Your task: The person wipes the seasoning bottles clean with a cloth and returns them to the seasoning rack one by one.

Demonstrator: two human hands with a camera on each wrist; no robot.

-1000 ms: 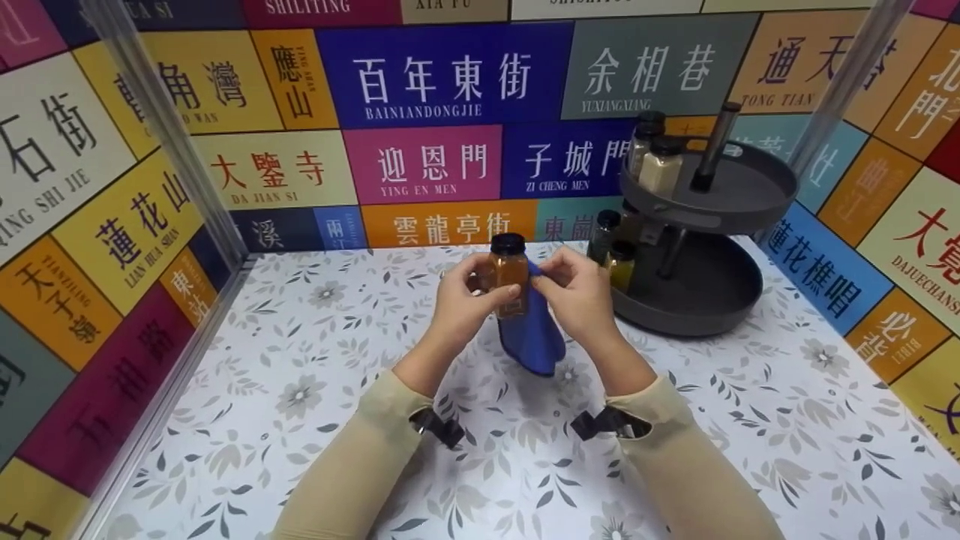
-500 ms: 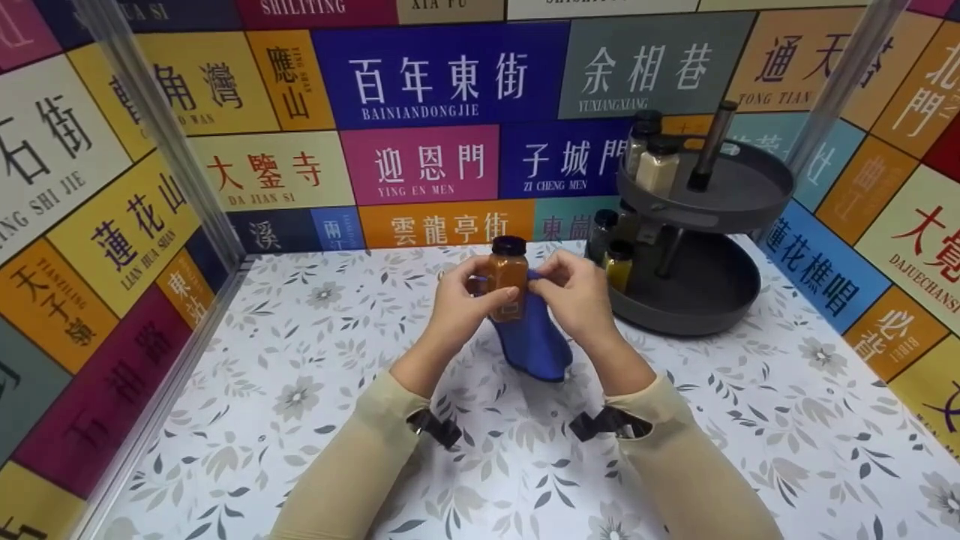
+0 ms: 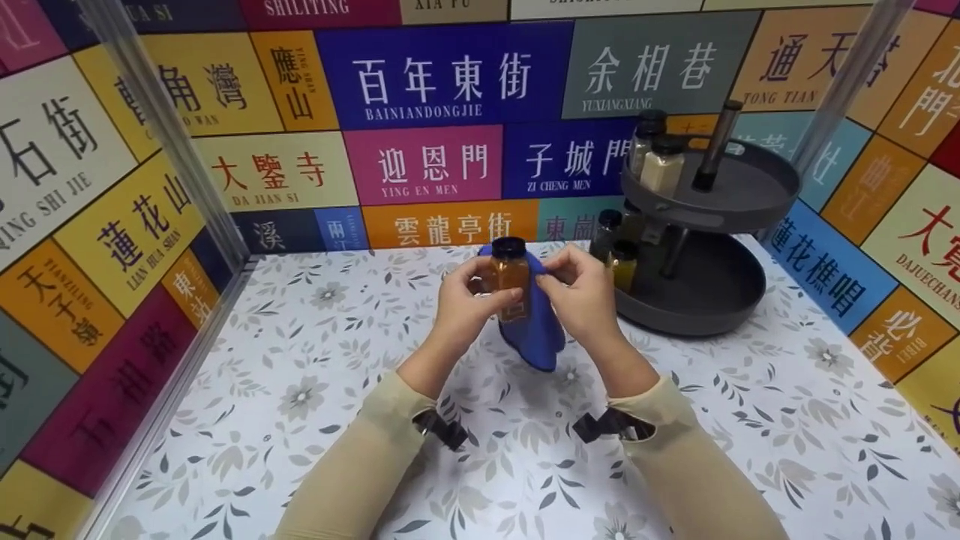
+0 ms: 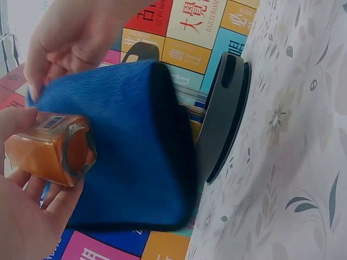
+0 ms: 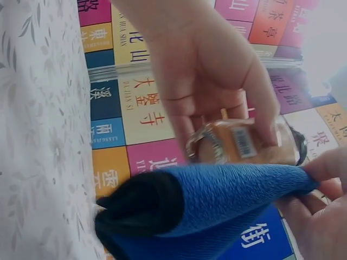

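My left hand (image 3: pixel 466 298) grips an upright glass spice jar (image 3: pixel 511 281) with a black lid and orange-brown powder inside. In the left wrist view the jar's base and a small barcode label (image 4: pixel 52 123) face the camera. My right hand (image 3: pixel 581 292) pinches the upper edge of a blue cloth (image 3: pixel 536 337) with dark edging. The cloth hangs behind and beside the jar, folded over on itself in the right wrist view. Thumb and fingers of the left hand wrap the jar's sides, and part of the jar is hidden behind the cloth in the right wrist view.
A dark grey two-tier turntable rack (image 3: pixel 694 322) stands at the back right. Its upper tier bears a jar of pale powder (image 3: pixel 661 171) beside another jar; its lower tier holds a yellow-green jar (image 3: pixel 622 266) and others. Sign-patterned walls enclose the floral tabletop (image 3: pixel 300 450).
The cloth's hanging end swung right, then back left, and its top now shows above and behind the jar. Both hands keep their holds and barely shift.
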